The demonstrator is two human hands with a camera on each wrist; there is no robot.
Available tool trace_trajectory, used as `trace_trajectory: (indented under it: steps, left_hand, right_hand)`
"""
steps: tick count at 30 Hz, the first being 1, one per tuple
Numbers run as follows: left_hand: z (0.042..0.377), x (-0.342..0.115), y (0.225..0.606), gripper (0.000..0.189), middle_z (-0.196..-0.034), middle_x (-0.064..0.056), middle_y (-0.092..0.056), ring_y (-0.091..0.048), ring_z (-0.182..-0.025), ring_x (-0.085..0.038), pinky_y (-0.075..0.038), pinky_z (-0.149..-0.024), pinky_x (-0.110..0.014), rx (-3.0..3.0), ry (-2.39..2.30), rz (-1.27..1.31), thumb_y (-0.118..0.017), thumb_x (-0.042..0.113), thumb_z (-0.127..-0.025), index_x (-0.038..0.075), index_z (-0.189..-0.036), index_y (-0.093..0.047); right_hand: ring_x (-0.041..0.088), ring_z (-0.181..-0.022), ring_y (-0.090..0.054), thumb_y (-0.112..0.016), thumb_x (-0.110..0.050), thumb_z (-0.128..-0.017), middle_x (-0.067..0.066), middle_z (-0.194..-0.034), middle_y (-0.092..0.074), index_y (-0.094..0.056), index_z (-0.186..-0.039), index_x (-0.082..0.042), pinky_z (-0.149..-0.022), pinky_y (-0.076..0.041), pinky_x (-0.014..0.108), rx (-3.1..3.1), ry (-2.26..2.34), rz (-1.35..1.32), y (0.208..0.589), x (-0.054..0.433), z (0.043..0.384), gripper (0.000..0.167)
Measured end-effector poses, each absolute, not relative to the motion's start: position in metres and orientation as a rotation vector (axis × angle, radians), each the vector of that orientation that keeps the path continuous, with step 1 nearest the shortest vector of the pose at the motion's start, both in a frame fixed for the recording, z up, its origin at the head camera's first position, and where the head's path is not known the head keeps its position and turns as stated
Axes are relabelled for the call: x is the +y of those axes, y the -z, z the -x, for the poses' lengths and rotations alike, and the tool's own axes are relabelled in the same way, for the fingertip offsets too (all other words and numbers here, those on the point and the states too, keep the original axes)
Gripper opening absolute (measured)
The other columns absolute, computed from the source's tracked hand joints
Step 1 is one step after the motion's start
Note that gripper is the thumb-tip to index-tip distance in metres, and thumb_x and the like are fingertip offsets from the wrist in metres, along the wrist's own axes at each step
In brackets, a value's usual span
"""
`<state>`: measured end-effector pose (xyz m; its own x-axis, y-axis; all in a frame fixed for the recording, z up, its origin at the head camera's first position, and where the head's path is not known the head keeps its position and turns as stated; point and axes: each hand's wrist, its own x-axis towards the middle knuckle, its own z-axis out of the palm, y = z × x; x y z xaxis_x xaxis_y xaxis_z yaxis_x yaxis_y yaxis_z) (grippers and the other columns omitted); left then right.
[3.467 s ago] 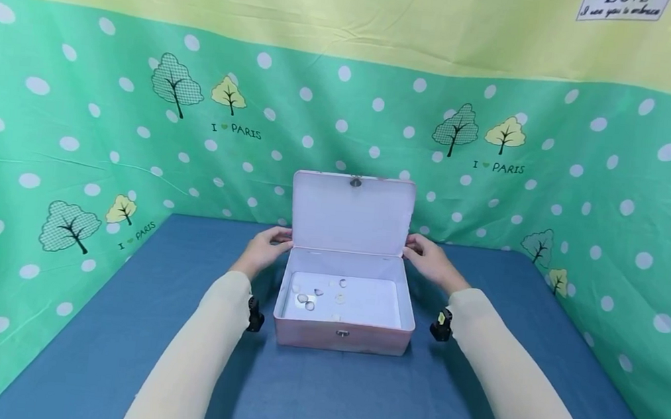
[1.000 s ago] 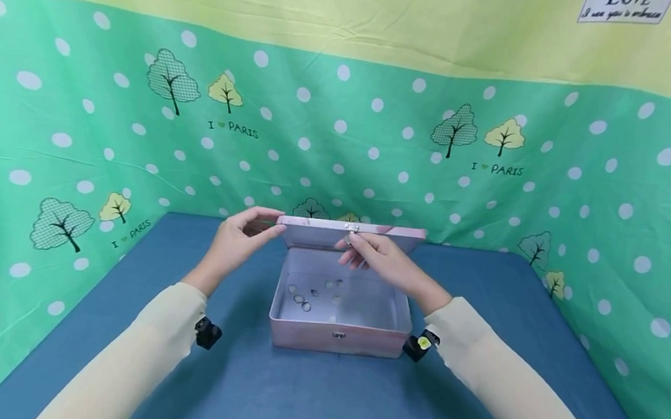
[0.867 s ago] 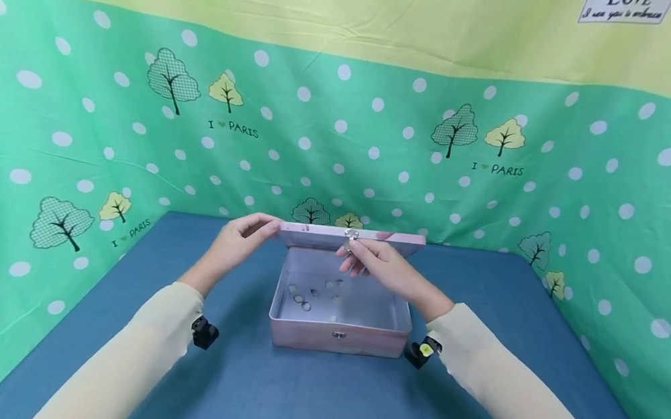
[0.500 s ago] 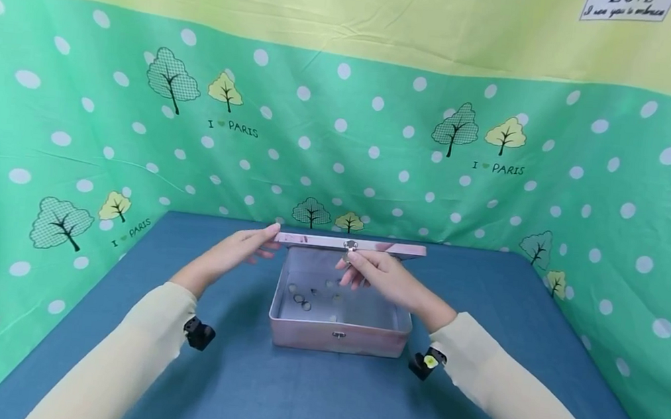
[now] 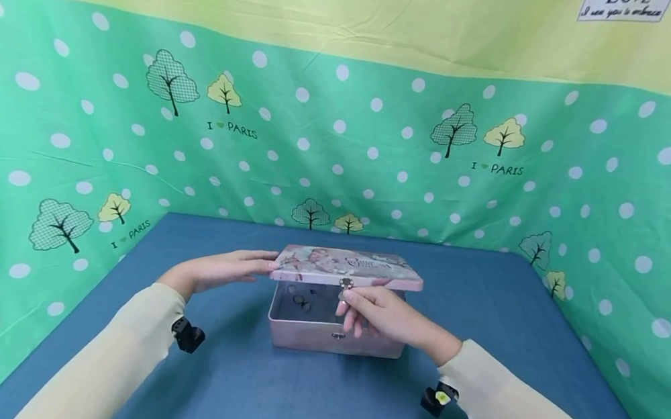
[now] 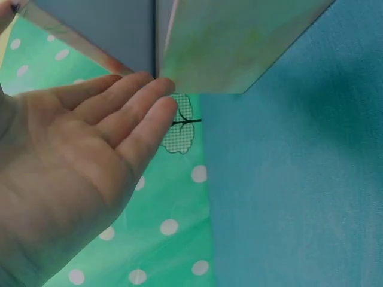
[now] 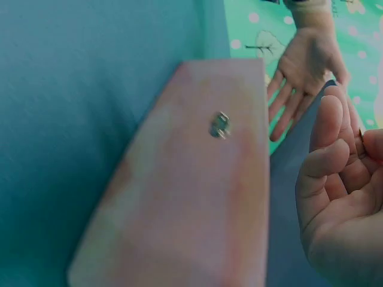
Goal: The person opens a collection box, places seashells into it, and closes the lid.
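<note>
A pink tin box (image 5: 305, 335) rests on the table, its hinged, printed lid (image 5: 330, 263) tilted down over it with a gap at the front. My right hand (image 5: 388, 316) pinches the metal latch (image 5: 344, 294) hanging from the lid's front edge; its lower fingers overlap the box front. At the lid's left edge lies my left hand (image 5: 220, 272), its fingers straight, palm showing in the left wrist view. A small metal catch (image 7: 219, 125) sits on the box's front wall. Through the gap show several small ring-like pieces (image 5: 299, 300); the rest of the inside is hidden.
Blue cloth covers the table (image 5: 293, 401). Behind and at the sides hangs a green and yellow curtain (image 5: 374, 125) with white dots and printed trees. Black wrist cameras (image 5: 187, 335) are strapped at both cuffs.
The lid has come down from upright to a low slant. My right hand has gone from the lid's right side to its latch; my left has straightened along the left edge.
</note>
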<state>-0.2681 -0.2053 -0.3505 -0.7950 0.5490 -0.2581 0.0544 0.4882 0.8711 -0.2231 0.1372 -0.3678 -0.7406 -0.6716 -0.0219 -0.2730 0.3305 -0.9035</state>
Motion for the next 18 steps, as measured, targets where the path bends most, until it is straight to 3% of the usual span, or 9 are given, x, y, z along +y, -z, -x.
trace_trajectory:
  steps: [7,11,18]
  left_hand:
    - [0.264,-0.203,0.354,0.083,-0.161,-0.015,-0.028,-0.023,-0.148,-0.037,-0.021,-0.116,-0.058,2.223,-1.203,-0.528,-0.065,0.043,-0.096,0.009,-0.160,-0.025]
    - [0.263,-0.200,0.356,0.088,-0.160,-0.015,-0.030,-0.027,-0.146,-0.037,-0.026,-0.115,-0.056,2.221,-1.164,-0.535,-0.072,0.040,-0.092,0.007,-0.160,-0.025]
    - [0.264,-0.197,0.362,0.100,-0.163,-0.018,-0.021,-0.024,-0.146,-0.042,-0.029,-0.114,-0.056,2.222,-1.143,-0.527,-0.077,0.034,-0.090,0.004,-0.161,-0.012]
  right_hand:
    - [0.015,-0.065,-0.061,-0.039,-0.029,-0.111,0.007,-0.082,-0.069,-0.065,-0.110,0.006,-0.050,-0.049,0.025,2.093,1.429,0.791,0.386,0.135,0.208,0.044]
    - [0.014,-0.067,-0.061,-0.038,-0.028,-0.111,0.006,-0.084,-0.068,-0.065,-0.112,0.005,-0.052,-0.051,0.026,2.059,1.416,0.768,0.395,0.136,0.201,0.042]
    - [0.013,-0.067,-0.060,-0.036,-0.026,-0.112,0.005,-0.085,-0.068,-0.064,-0.116,0.007,-0.053,-0.051,0.025,2.005,1.427,0.746,0.409,0.136,0.196,0.043]
